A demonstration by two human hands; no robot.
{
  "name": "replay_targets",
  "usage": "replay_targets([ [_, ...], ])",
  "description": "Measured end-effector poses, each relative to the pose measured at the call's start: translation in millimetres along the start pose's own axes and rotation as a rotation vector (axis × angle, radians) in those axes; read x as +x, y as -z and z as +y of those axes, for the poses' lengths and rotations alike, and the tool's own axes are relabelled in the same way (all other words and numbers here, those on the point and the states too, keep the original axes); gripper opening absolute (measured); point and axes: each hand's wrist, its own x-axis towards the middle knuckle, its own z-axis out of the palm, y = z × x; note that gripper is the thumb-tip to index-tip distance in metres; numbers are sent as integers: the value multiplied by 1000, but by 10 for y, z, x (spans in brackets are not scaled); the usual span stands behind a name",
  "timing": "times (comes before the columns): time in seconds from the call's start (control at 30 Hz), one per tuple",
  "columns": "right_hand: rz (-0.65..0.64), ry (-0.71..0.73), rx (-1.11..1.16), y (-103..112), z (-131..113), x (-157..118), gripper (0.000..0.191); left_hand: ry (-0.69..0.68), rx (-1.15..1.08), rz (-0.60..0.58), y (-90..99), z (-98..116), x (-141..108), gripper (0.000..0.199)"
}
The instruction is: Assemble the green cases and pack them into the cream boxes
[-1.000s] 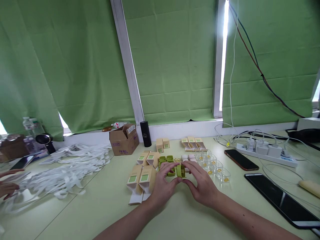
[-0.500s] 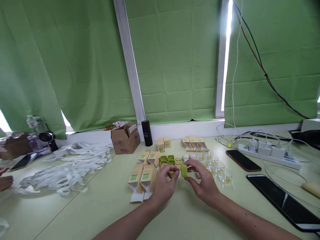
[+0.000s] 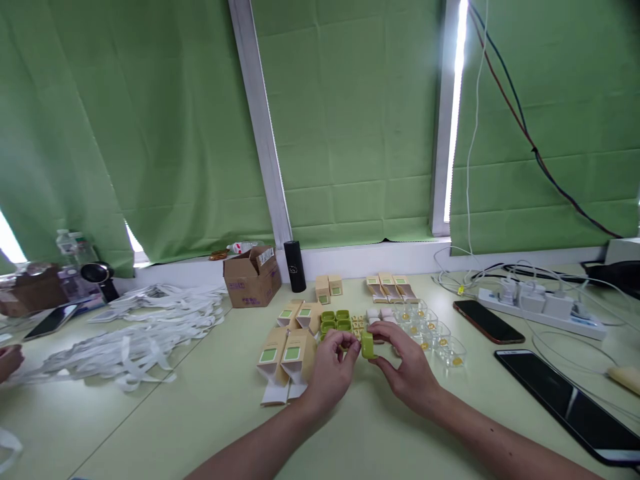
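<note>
My right hand (image 3: 407,363) pinches a small green square cup (image 3: 367,345) by its edges, turned on its side above the table. Close beside the cup's left side is my left hand (image 3: 334,368), thumb and fingertips pressed together; whatever they hold is too small to make out. Just behind the hands stand several more green cups (image 3: 343,315) in rows. Small beige pieces (image 3: 358,321) lie to the right of those cups, followed by white blocks (image 3: 387,313) and several clear cups (image 3: 443,339) with yellow spots inside.
Open beige cartons (image 3: 273,353) stand left of my hands, with more cartons (image 3: 390,288) farther back. White straps (image 3: 120,347) are heaped at left near another person's hand (image 3: 10,360). Phones (image 3: 487,321), a tablet-like device (image 3: 570,400) and a power strip (image 3: 545,310) lie at right.
The green cup has turned slightly and sits closer to my left fingertips. Both hands stay in nearly the same place. The other person's hand at far left has shifted.
</note>
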Motion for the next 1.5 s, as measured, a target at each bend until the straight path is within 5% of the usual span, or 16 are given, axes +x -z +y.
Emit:
replay_targets([
  [1.5, 30, -28, 4, 15, -5, 41, 34, 95, -93, 49, 40, -69, 42, 34],
])
